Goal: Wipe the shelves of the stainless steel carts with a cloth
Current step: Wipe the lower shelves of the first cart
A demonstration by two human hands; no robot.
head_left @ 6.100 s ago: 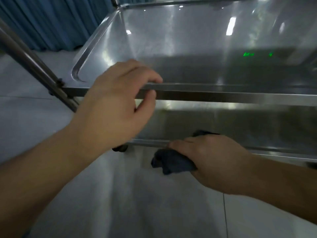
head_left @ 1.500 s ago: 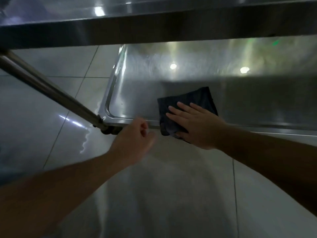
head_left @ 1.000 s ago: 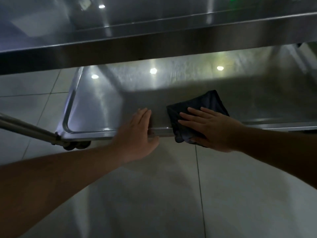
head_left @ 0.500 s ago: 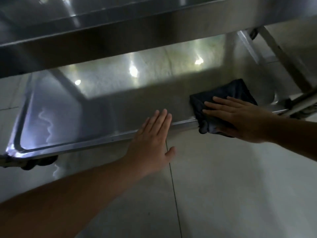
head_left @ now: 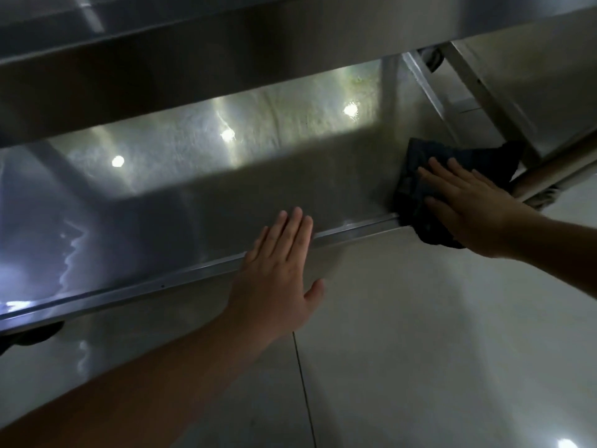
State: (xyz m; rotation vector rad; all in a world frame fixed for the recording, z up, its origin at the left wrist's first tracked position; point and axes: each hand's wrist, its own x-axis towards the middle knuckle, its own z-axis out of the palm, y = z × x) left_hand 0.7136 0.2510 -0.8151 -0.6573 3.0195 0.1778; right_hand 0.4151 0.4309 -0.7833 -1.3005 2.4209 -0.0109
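Note:
The stainless steel cart's bottom shelf (head_left: pixel 200 195) lies low in front of me, shiny and reflecting ceiling lights. A dark cloth (head_left: pixel 420 163) sits at the shelf's right end and hangs over the front rim. My right hand (head_left: pixel 462 202) presses flat on it with straight fingers. My left hand (head_left: pixel 277 270) rests flat, fingers straight, across the shelf's front rim (head_left: pixel 129 291) near the middle. The upper shelf (head_left: pixel 226 56) overhangs and hides the back of the bottom shelf.
Cart legs and cross bars (head_left: pixel 468 79) stand at the right end beside the cloth. A dark caster (head_left: pixel 29 334) shows under the left front corner. Glossy pale floor tiles (head_left: pixel 420 350) fill the near ground.
My right hand has slid the cloth rightward along the bottom shelf to its right end. My left hand has moved from the upper rim down to the bottom shelf's front rim.

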